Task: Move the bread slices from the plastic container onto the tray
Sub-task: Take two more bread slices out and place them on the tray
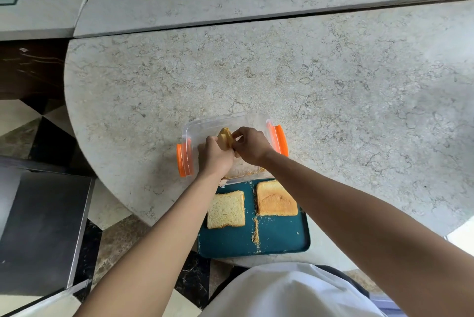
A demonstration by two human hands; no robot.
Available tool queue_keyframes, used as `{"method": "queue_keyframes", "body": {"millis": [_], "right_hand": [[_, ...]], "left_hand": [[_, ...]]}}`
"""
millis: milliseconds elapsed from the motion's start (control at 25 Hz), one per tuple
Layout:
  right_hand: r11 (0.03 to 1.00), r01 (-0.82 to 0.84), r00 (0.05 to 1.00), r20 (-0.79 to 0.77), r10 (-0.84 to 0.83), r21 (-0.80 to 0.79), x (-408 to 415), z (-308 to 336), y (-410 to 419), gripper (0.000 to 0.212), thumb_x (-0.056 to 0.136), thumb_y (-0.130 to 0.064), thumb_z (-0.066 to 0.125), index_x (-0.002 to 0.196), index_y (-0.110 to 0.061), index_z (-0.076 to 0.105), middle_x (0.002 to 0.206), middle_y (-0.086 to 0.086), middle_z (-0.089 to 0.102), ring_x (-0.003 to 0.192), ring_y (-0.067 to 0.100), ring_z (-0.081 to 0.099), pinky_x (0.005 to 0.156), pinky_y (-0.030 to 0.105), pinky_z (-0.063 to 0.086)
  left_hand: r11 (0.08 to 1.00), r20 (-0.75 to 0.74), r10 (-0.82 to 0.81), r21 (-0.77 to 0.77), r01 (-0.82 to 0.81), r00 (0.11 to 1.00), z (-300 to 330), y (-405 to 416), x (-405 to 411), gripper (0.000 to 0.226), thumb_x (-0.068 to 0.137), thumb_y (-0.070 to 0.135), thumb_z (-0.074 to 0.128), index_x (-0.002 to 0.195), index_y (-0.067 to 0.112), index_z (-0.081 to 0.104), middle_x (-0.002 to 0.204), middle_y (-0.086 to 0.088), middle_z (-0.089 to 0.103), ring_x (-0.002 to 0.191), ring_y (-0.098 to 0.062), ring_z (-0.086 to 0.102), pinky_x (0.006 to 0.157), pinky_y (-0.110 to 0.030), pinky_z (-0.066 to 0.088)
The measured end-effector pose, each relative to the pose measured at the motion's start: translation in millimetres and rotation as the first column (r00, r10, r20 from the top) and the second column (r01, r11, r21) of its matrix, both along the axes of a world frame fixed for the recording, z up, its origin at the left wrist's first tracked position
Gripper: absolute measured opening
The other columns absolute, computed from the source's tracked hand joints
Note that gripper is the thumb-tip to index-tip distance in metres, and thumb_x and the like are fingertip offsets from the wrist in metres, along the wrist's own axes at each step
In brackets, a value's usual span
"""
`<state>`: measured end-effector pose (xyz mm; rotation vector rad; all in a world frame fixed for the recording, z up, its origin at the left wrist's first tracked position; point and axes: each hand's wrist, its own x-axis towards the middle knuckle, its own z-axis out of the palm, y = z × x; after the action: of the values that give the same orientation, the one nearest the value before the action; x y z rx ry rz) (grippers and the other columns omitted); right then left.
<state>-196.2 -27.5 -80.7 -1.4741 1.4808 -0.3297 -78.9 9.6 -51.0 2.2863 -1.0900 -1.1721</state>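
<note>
Both hands are down in the clear plastic container (230, 121), which stands on the stone table (333, 85) just beyond the far edge of the tray (282, 239). The left hand (215, 157) and the right hand (250, 146) are closed from either side on one bread slice (225, 138), held on edge between them, so the step in hand looks like the lifting out of a third piece. Two slices lie flat on the tray already, a pale one (226, 210) on the left and a browner one (276, 201) on the right, slightly apart, with a line of crumbs (256, 233) between and below them. The next move would call for raising the slice clear of the container wall and bringing it back to the bare near half of the tray (toasted bread is brittle, so a light pinch seems wise). The hands hide most of the container floor, so whether more bread remains there cannot be told, and the fingertips gripping the slice are mostly hidden.
</note>
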Motion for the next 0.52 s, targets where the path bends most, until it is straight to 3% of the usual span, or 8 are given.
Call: {"method": "queue_keyframes", "body": {"millis": [160,280,520], "right_hand": [[1.000,0.018,1.000,-0.006,-0.018,-0.005,-3.0,-0.2,0.6,0.031,0.094,-0.037,0.061,0.113,-0.013,0.066,0.089,0.007,0.076,0.072,0.017,0.070,0.052,0.025,0.049],[1.000,0.027,0.999,-0.026,-0.028,-0.014,-6.6,-1.0,1.9,0.036,0.095,-0.043,0.057,0.111,-0.012,0.066,0.091,0.007,0.075,0.075,0.019,0.070,0.054,0.027,0.049],[1.000,0.029,0.998,-0.055,-0.029,0.003,-13.0,-0.9,1.0,0.033,0.090,-0.038,0.063,0.109,-0.010,0.066,0.091,0.007,0.071,0.068,0.016,0.063,0.052,0.025,0.043]], "left_hand": [[0.996,0.057,-0.085,-0.036,0.087,0.995,-6.1,-0.6,4.5,0.064,0.072,0.026,0.080,0.128,0.015,0.053,0.115,-0.003,0.062,0.090,-0.019,0.059,0.060,-0.025,0.044],[0.991,0.056,-0.114,-0.067,0.117,0.992,-7.1,-1.7,3.4,0.062,0.070,0.028,0.083,0.124,0.016,0.056,0.107,0.002,0.063,0.085,-0.016,0.058,0.053,-0.020,0.038],[0.979,0.008,-0.174,-0.106,0.174,0.985,-8.3,-6.0,2.1,0.063,0.069,0.030,0.084,0.125,0.016,0.058,0.117,-0.001,0.068,0.094,-0.017,0.062,0.066,-0.023,0.044]]}}
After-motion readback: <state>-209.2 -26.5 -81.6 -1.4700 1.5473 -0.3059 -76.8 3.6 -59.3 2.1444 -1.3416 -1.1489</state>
